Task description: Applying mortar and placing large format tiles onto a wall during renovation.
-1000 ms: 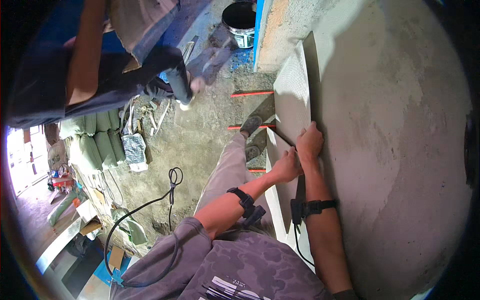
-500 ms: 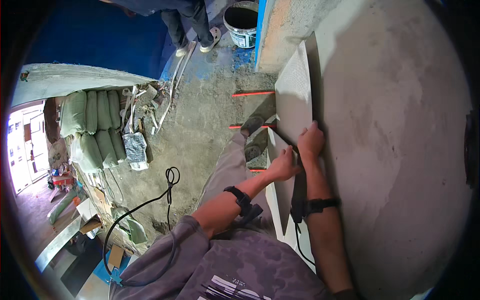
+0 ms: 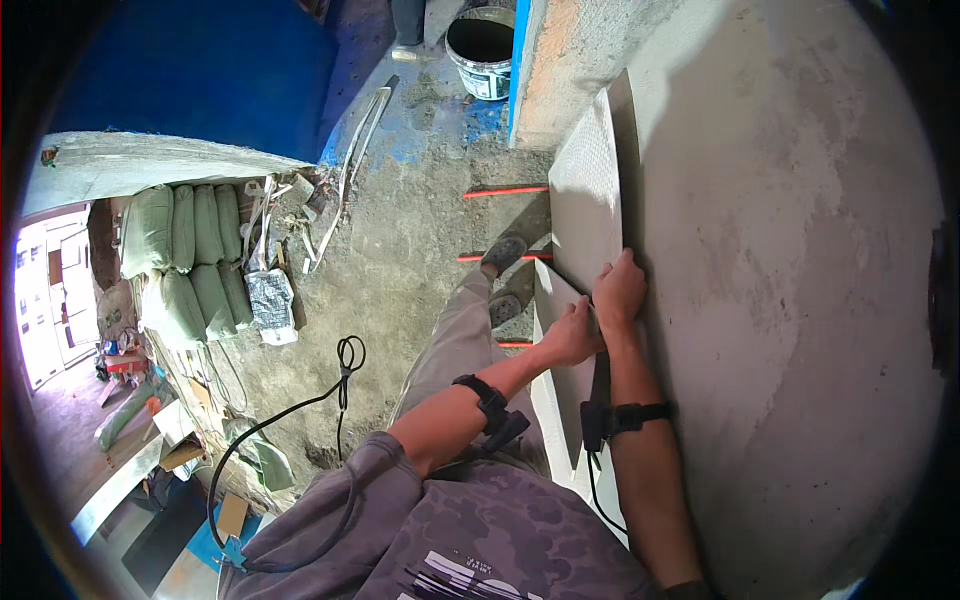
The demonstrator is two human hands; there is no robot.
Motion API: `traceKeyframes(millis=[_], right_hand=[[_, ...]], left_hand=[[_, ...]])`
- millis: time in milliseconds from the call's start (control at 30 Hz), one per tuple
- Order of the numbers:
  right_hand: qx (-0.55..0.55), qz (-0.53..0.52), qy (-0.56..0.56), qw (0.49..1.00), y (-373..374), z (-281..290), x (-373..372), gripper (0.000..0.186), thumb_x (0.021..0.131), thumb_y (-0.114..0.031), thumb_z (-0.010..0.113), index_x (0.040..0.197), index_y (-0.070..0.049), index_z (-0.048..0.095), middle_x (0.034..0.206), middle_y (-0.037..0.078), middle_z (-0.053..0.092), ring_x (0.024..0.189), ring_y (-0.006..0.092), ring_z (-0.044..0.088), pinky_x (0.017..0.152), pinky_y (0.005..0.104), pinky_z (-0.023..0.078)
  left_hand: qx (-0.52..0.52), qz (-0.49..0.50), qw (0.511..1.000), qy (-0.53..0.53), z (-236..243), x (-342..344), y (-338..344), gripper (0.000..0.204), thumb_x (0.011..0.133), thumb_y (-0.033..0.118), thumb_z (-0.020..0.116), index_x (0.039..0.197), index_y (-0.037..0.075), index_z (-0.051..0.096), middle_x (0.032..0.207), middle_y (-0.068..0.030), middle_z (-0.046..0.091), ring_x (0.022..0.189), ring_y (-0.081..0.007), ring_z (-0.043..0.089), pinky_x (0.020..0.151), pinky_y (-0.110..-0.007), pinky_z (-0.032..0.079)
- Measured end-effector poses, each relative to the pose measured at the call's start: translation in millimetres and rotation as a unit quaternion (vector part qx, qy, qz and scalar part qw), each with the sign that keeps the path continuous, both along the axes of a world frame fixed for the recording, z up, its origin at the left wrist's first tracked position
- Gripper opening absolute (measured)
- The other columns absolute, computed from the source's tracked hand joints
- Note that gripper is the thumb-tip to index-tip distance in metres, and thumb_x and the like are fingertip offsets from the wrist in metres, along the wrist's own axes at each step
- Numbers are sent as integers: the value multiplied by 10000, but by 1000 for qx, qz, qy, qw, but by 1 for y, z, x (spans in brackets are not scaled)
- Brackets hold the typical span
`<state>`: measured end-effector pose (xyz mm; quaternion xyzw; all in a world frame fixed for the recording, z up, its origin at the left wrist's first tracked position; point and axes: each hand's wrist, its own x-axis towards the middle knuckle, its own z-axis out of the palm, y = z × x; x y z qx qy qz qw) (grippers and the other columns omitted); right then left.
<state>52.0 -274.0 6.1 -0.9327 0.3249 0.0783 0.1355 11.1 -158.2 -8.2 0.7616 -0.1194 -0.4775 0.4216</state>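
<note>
Two pale rectangular boards, possibly tiles, lean along the plastered wall at my right: a farther textured one and a nearer one. My right hand is closed on the near edge of the farther board. Just left of it, my left hand is curled over the top edge of the nearer board, its fingertips partly hidden. Red strips lie on the floor by the boards' bases. Both forearms wear black straps with devices.
A concrete floor holds pale offcuts and a bucket by a column. A person's leg shows at the top. Green sacks stack at the left near a blue surface. My shoes are beside the boards.
The other person has moved away toward the top, leaving only a lower leg and foot visible. My hands and the boards show little change.
</note>
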Motion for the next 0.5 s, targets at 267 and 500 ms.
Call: traceKeyframes(millis=[267,500], right_hand=[[7,-15,30,999,2,7,3,257,835,-144,666,1023,16,595,874,249,678,848,431,662,765,515,530],[-14,-4,24,1000,3,2,0,161,822,-78,640,951,-6,576,846,224,688,804,406,683,725,495,549]], left_hand=[[-70,-41,995,-61,-4,-2,-7,733,839,295,659,1424,1,329,1355,-297,450,1239,-485,420,1040,-513,390],[-85,-66,991,-81,-17,-7,-9,689,842,309,655,1405,19,381,1384,-296,415,1240,-488,424,1043,-535,372]])
